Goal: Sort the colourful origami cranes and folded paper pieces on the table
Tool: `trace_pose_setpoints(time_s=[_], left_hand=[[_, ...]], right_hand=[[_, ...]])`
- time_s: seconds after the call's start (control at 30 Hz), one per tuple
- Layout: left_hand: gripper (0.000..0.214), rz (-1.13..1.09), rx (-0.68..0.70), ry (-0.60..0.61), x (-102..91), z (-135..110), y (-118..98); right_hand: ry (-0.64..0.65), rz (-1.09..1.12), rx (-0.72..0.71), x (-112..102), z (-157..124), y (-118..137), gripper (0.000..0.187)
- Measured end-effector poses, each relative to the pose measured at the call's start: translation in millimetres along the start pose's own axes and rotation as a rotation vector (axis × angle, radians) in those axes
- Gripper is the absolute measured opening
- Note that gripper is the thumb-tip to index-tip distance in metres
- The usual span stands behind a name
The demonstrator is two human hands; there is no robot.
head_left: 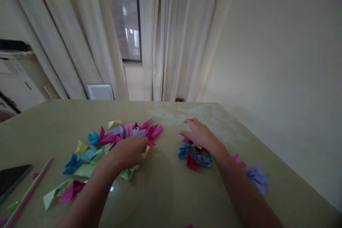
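We see the left hand curled down into the big pile of folded paper pieces on the counter, fingers bent around something pink or red at the pile's near edge; exact piece hidden under the hand, so we call it grasping a piece, identity unclear. The right hand lies flat and released, palm down, over the small cluster of folded pieces, touching its top edge, nothing pinched.

Risks as we judge them: the pieces are light and loosely heaped, so pulling one out could drag neighbours with it and spread the pile. A tight pinch may crush the folds. The right forearm sits just beside the purple piece and the pink piece near the counter's right edge; a sweep of the arm could knock them off. At left, the phone and the pink-green stick lie near the pile's tail and could get nudged.
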State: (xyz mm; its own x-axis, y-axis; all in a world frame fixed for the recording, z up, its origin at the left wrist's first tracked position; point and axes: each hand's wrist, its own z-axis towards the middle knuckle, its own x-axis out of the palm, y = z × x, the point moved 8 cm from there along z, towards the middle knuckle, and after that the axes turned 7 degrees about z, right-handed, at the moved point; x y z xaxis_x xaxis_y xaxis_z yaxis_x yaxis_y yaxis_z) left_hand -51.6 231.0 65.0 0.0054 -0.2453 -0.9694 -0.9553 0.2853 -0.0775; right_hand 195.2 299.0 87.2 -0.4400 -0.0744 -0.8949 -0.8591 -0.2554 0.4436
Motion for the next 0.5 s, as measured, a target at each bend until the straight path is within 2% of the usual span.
trace_pose_setpoints(time_s=[0.07,0.13,0.23,0.3,0.4,0.5], left_hand=[[0.025,-0.097,0.054,-0.05,-9.3,-5,4],[0.02,-0.241,0.156,-0.127,-26.4,-14,0],[0.014,-0.478,0.323,-0.216,-53.3,-29,-23],[0.015,-0.583,0.38,-0.298,-68.8,-33,-42],[0.013,-0.642,0.374,-0.45,-84.1,-35,-63],[0.012,-0.711,0.409,-0.504,-88.0,-34,-75]], right_hand=[[-0.037,0.041,-0.035,-8,-6,7,0.048],[-0.04,0.193,-0.165,-17,-16,27,0.047],[0.09,0.479,-0.392,-22,-37,68,0.049],[0.174,0.566,-0.483,-24,-50,89,0.042],[0.179,0.573,-0.5,-32,-63,100,0.025],[0.136,0.548,-0.437,-44,-72,93,0.016]])
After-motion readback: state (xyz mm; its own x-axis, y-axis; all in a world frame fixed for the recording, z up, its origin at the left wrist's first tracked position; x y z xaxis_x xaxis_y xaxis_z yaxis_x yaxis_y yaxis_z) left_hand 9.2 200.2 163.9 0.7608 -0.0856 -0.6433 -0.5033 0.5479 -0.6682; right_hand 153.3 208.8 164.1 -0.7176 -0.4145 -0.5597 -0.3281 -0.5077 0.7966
